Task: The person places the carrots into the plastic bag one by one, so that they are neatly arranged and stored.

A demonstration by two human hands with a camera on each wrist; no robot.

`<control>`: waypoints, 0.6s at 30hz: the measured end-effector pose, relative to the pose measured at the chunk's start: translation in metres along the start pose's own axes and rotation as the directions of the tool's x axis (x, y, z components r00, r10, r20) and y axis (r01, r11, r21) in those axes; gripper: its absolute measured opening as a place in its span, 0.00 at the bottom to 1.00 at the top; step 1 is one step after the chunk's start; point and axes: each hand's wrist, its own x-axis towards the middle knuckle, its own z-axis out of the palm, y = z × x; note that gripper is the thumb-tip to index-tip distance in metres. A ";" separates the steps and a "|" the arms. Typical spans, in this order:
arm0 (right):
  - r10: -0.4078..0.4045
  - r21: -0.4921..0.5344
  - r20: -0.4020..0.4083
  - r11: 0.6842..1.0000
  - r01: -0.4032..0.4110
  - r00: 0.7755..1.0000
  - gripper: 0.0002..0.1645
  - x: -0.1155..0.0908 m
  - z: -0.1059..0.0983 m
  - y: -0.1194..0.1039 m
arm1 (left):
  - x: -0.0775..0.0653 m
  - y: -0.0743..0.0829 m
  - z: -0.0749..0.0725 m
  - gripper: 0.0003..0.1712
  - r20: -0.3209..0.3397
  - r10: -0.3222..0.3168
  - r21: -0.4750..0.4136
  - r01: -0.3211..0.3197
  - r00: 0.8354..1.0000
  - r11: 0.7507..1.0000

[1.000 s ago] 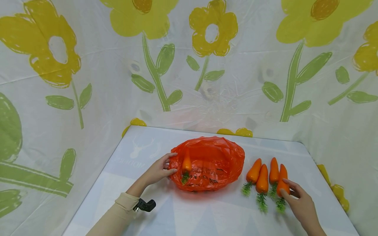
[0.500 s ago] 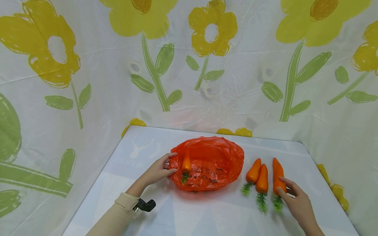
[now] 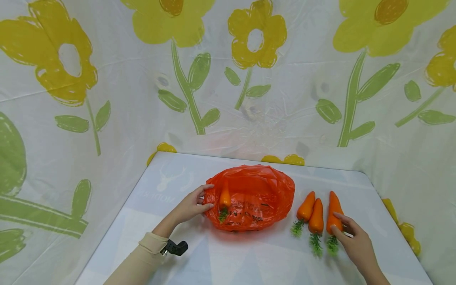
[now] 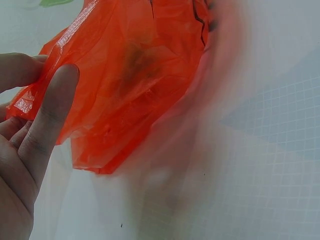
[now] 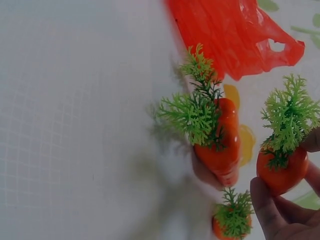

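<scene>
Two loose carrots [image 3: 316, 217] lie on the worktop [image 3: 224, 261] at the red bag's [image 3: 256, 190] three o'clock, standing between it and the held carrot [image 3: 333, 213]. Another carrot [image 3: 225, 198] lies in the bag, toward nine o'clock. The right hand [image 3: 358, 243] has its grip clamped round the held carrot's leafy end; the left hand [image 3: 189, 206] pinches the bag's nine-o'clock rim between thumb and fingers.

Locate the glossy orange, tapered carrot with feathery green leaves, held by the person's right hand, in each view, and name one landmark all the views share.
Head: the held carrot is right of centre, in the lower half, between the right hand's fingers.
Left wrist: not in it.
Right wrist: the held carrot is toward the right edge, below the middle.
Shared landmark: the translucent red plastic bag.
</scene>
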 end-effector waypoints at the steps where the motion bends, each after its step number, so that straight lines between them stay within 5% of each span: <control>1: -0.006 0.002 -0.002 1.000 0.006 1.000 0.42 0.000 0.000 0.000 | 0.000 0.000 0.000 0.37 -0.001 -0.002 0.000 0.002 1.000 1.000; 18: -0.084 0.002 -0.001 0.996 0.084 0.996 0.38 -0.003 0.007 -0.011 | 0.002 0.000 0.000 0.37 0.000 -0.007 -0.011 0.007 1.000 1.000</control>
